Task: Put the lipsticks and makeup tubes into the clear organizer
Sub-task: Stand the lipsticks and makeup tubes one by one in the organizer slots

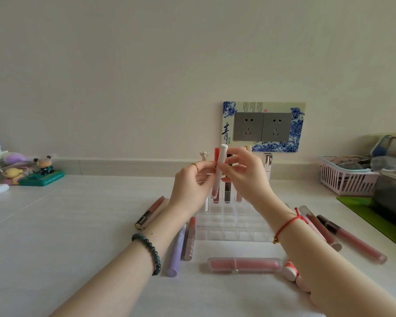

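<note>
Single head view – looks forward, slightly down, across table (78, 213) toward wall (146, 65) – hands close.

Matt pale worktop (78, 225), smooth. Clear glossy plastic organizer (233, 225) at its middle. Matt white tube (221, 165) above it. Glossy translucent plastic tube (245, 264) near the front edge; matt lilac tube (176, 252) beside. Pink plastic basket (343, 179) by the right edge.
</note>
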Demonstrator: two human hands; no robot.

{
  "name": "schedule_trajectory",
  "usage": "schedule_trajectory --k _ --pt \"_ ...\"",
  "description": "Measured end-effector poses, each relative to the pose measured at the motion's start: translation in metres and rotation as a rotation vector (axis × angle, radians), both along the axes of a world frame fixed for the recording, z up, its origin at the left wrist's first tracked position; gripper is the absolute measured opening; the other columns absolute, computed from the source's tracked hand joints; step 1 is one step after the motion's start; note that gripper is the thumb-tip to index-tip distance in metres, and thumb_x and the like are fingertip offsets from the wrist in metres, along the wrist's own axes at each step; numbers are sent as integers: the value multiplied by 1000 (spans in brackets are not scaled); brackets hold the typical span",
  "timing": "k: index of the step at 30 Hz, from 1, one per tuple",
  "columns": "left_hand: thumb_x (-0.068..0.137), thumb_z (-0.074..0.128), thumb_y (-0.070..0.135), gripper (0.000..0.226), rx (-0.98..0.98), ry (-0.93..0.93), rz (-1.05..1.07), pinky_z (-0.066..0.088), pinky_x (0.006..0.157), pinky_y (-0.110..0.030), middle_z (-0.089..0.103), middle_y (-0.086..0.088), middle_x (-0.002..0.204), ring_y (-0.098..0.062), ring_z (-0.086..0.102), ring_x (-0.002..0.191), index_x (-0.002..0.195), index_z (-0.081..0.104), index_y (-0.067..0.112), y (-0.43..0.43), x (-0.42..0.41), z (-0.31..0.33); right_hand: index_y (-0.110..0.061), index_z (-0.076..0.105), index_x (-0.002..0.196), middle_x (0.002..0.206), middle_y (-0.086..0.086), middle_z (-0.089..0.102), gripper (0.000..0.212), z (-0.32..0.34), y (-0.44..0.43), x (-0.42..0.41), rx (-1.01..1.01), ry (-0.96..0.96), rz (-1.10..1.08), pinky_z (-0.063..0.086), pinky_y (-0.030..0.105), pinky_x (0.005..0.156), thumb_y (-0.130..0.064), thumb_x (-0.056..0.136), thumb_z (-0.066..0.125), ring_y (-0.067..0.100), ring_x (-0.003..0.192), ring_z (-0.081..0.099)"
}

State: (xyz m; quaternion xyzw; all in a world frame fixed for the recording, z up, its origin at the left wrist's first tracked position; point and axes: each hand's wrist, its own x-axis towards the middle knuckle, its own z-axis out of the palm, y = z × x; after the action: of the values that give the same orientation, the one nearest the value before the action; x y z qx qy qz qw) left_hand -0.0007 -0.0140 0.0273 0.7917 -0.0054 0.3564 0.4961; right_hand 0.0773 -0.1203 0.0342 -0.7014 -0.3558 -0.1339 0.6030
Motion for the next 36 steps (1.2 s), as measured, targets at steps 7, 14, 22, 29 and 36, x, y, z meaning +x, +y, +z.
schedule_trajectory --k 7,14,22,29,36 --pt "86 57 14 29 10 42 -5 45 66 0 68 6 97 -2 63 86 115 61 18 -2 3 -3 -20 61 103 88 11 65 23 -9 4 10 -40 -2 -29 56 48 75 -13 82 66 27 80 67" --pt "87 56 12 34 21 76 3 42 68 4 62 9 99 -3 59 88 120 58 17 -2 4 -7 -17 61 108 82 2 63 27 -15 7 11 -81 -8 -60 56 47 75 -14 82 66 25 80 66" --pt "88 55 11 35 34 133 14 42 67 2 64 -3 116 -5 58 94 123 56 16 -4 3 -9 -15 61 108 78 -3 60 27 -21 7 8 -98 10 -79 57 47 74 -10 82 65 24 79 66" --pt "88 53 9 37 44 169 42 40 83 -11 63 -5 120 -13 60 108 125 53 14 -8 -2 -6 -13 61 110 76 -8 59 29 -22 8 5 -137 -3 -87 58 41 75 -11 82 66 17 76 64" --pt "88 53 10 38 52 186 60 38 73 0 63 -5 120 -14 60 108 126 53 14 -8 -4 -6 -15 62 100 75 -8 60 23 -23 6 3 -123 6 -88 58 41 73 -12 79 69 19 76 65"
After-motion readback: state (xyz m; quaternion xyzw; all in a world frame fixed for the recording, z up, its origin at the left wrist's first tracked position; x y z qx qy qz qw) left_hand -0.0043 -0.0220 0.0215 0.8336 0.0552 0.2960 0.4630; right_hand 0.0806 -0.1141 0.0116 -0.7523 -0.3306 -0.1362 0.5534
